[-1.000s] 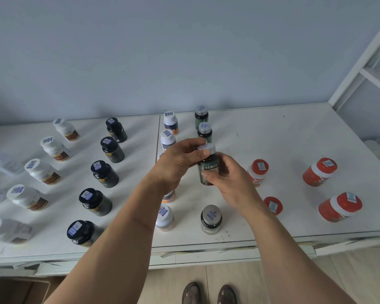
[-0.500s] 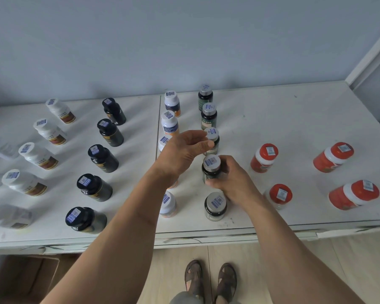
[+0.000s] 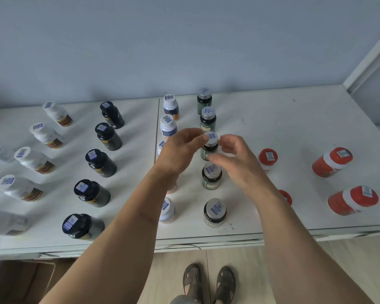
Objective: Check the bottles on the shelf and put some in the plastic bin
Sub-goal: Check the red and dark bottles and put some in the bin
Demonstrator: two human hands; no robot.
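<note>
Bottles are ranged in rows on a scuffed white shelf set against a pale blue wall. The green bottle in the middle row is pinched at its cap by the left hand. The right hand, closed half a second ago round the nearer bottle, is now raised with fingers spread.
</note>
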